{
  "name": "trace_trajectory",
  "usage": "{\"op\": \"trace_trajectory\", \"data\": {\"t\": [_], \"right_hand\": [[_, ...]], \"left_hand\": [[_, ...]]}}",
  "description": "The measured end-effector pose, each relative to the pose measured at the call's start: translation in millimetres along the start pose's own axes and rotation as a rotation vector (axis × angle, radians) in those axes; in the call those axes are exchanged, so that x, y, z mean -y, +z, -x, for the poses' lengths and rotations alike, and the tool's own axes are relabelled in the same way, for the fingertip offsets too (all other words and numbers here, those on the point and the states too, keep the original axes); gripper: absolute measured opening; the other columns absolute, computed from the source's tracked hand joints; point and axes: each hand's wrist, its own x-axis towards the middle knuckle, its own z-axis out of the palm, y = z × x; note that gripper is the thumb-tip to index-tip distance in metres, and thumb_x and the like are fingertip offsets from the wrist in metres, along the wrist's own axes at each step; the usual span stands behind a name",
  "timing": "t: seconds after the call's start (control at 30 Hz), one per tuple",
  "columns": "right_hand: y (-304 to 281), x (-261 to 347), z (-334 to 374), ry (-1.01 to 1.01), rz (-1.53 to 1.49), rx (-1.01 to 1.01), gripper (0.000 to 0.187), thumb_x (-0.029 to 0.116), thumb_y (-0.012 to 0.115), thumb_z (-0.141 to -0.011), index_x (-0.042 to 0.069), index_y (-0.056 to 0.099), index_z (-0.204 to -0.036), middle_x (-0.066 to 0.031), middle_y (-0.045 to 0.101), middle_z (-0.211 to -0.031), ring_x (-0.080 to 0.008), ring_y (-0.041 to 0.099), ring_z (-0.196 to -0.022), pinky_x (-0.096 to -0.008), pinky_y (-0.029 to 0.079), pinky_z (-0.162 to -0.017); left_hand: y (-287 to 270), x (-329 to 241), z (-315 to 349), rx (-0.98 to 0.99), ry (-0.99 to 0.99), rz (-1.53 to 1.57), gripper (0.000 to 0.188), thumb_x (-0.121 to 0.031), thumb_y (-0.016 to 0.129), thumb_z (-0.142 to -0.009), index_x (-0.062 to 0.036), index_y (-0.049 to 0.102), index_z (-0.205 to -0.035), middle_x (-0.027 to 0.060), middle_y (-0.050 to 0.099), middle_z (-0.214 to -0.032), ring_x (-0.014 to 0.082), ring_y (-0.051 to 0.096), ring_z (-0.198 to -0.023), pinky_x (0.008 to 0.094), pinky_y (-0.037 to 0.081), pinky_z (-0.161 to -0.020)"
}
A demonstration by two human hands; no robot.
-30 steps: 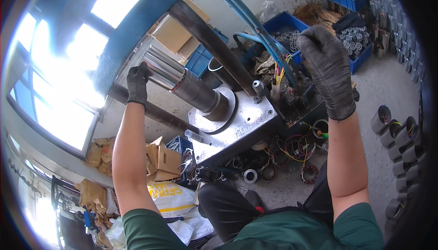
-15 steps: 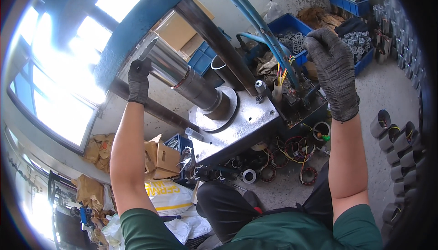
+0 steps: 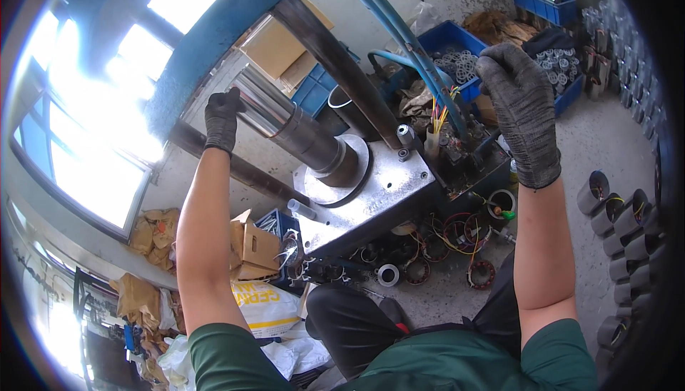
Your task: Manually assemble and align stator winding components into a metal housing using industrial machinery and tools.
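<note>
A hydraulic press fills the middle, with a grey steel block (image 3: 371,202) and a shiny steel cylinder (image 3: 275,113) running up to the left. My left hand (image 3: 222,116), in a dark glove, is raised with its fingers curled against the side of that cylinder. My right hand (image 3: 521,113), also gloved, is held up beside the blue hoses (image 3: 399,31) and a bunch of coloured wires (image 3: 439,116). Its fingers are bent over and its back faces me, so what lies under the palm is hidden.
A dark column (image 3: 332,59) crosses the press. Wound motor stators (image 3: 457,237) lie on the floor below the block. Metal sleeves (image 3: 621,220) line the right edge. Blue crates (image 3: 457,45) of parts stand behind. Cardboard boxes (image 3: 250,248) and a white sack (image 3: 264,309) sit at lower left.
Almost nothing: both hands keep their places on the press, and the view has only shifted slightly.
</note>
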Motion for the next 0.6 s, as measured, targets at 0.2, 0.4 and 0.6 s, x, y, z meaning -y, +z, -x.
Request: {"op": "trace_trajectory", "data": {"t": [0.2,0.4,0.6], "right_hand": [[0.2,1.7,-0.2,-0.017,-0.025,-0.005,0.016,0.019,0.068,-0.101,0.003,0.071,-0.102,-0.0114,0.074,-0.091,-0.0198,0.074,-0.084,-0.0344,0.059,-0.08],[0.3,-1.4,-0.7,0.015,-0.024,0.01,0.015,0.017,0.069,-0.1,0.003,0.071,-0.103,-0.0101,0.073,-0.091,-0.0183,0.073,-0.083,-0.0335,0.059,-0.079],[0.3,-0.3,0.7,0.006,-0.057,0.011,0.013,0.015,0.068,-0.101,0.002,0.071,-0.104,-0.0107,0.073,-0.09,-0.017,0.072,-0.084,-0.0327,0.058,-0.078]], "left_hand": [[-1.8,14.7,-4.4,-0.049,-0.124,-0.004,0.049,-0.048,0.074,-0.092,0.0007,0.07,-0.092,0.0077,0.074,-0.079,0.016,0.063,-0.072,0.0344,0.05,-0.073],[5.1,12.2,2.0,-0.028,-0.097,-0.12,0.048,-0.046,0.076,-0.091,0.0017,0.071,-0.092,0.0092,0.074,-0.08,0.0175,0.064,-0.075,0.0354,0.051,-0.077],[5.6,9.5,9.1,-0.071,-0.012,-0.115,0.043,-0.042,0.077,-0.091,0.0004,0.07,-0.091,0.0088,0.074,-0.079,0.0176,0.066,-0.076,0.0347,0.051,-0.077]]}}
